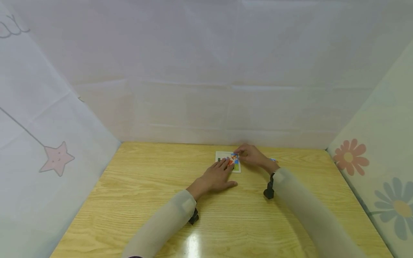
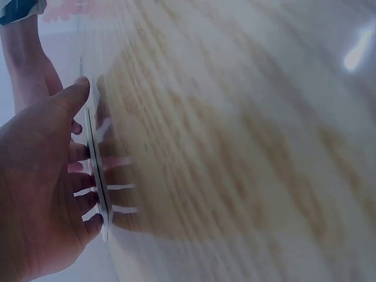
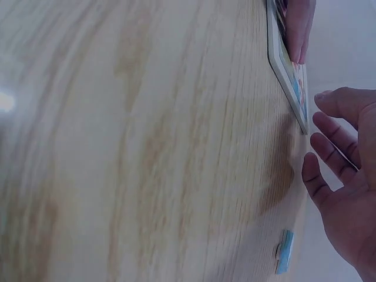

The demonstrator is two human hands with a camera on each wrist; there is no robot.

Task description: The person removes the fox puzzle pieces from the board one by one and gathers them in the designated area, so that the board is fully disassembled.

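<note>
Picture board (image 1: pixel 237 165): there it lies, flat at twelve o'clock on the wooden table (image 1: pixel 145 179), thin, white-bordered, with red, blue and green showing!
Left hand (image 1: pixel 219 177): in from seven o'clock, fingers straight and spread across the board.
Right hand (image 1: pixel 253 156): fingers bent at its two o'clock corner; pinching anything? Cannot tell.
Small blue piece (image 3: pixel 285 252): on the wood, three o'clock of the board.

White-bordered picture board (image 1: pixel 226 154) lies flat, a seemingly loose blue piece (image 3: pixel 285 252) nearby.
</note>
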